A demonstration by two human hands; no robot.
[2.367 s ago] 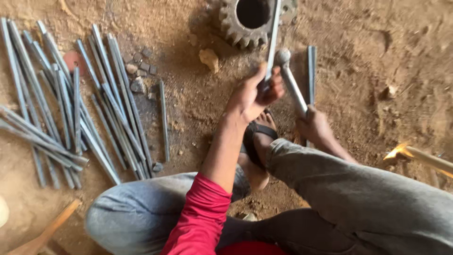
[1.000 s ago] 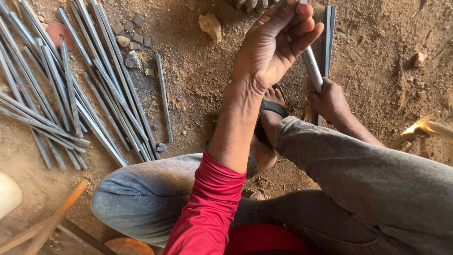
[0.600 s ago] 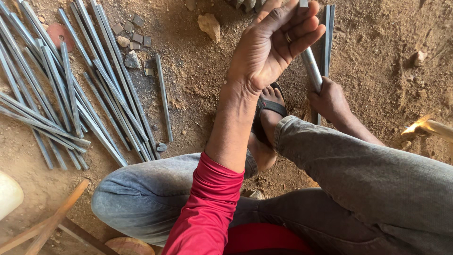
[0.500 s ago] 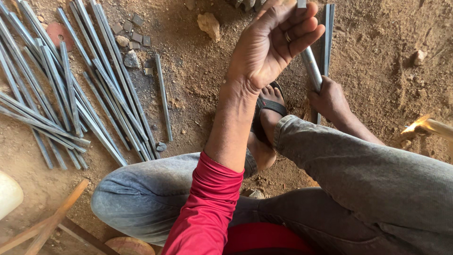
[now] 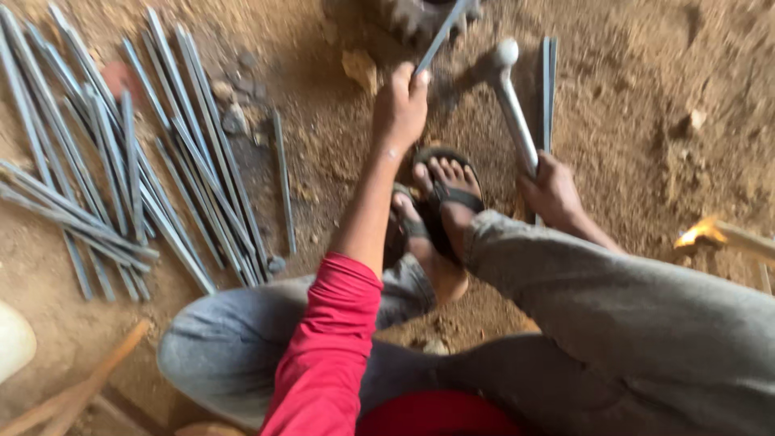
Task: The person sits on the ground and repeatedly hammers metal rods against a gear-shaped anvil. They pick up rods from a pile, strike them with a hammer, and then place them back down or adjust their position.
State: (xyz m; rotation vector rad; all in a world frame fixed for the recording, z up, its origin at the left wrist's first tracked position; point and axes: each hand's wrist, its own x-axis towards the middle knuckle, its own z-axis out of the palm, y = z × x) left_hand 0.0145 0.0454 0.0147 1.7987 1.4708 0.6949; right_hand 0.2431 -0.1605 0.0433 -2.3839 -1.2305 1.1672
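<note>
My left hand [image 5: 400,109], at the end of a red sleeve, is closed around a thin metal rod [image 5: 440,36]. The rod slants up to a toothed steel gear [image 5: 408,14] lying in the dirt at the top edge. My right hand [image 5: 553,190] grips the handle of a metal hammer [image 5: 510,97]. The hammer's rounded head points up, just right of the gear. My two sandalled feet [image 5: 440,198] rest on the ground between the hands.
A large pile of long metal rods [image 5: 121,161] covers the dirt floor at the left, with one loose rod [image 5: 282,182] beside it. A flat steel bar [image 5: 549,81] lies right of the hammer. Small stones [image 5: 359,66] and wooden pieces [image 5: 726,236] are scattered around.
My left hand has dropped from near the camera down to the ground and now grips the rod at the gear. The hammer head has come into view.
</note>
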